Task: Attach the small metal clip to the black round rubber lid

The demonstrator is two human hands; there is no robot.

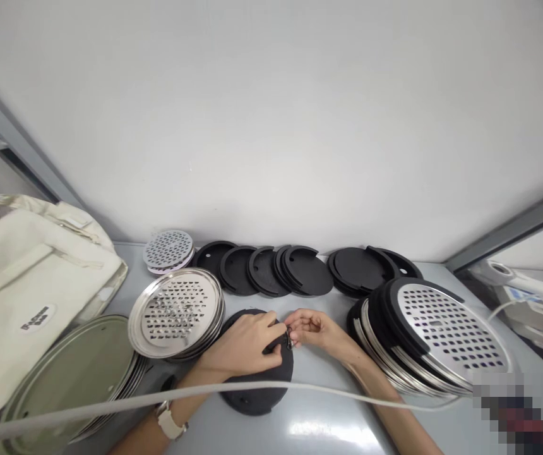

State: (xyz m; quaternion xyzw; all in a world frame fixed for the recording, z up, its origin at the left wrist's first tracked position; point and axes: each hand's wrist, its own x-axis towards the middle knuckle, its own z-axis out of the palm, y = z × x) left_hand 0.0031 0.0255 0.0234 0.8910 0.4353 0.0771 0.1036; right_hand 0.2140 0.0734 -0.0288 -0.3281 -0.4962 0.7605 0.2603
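Observation:
My left hand [252, 344], with a watch [170, 420] on its wrist, grips a black round disc [257, 401] from above near its right side, fingers curled. The disc is on the grey table and my hand covers its middle. At the disc's right edge, my right hand [310, 330] pinches a small shiny metal piece [291, 339] between thumb and fingers. Its exact kind is too small to make out. Just left stands a stack of perforated metal grater discs [177, 313]. On the right leans another stack, topped by a grater disc [454, 332] with a black rim.
Several black round pieces [307, 272] lie in a row along the wall. A white grater disc [168, 249] tops a small pile at the back left. Green round trays [77, 373] and a cream bag [29, 284] sit left. A white cable [319, 388] crosses the foreground.

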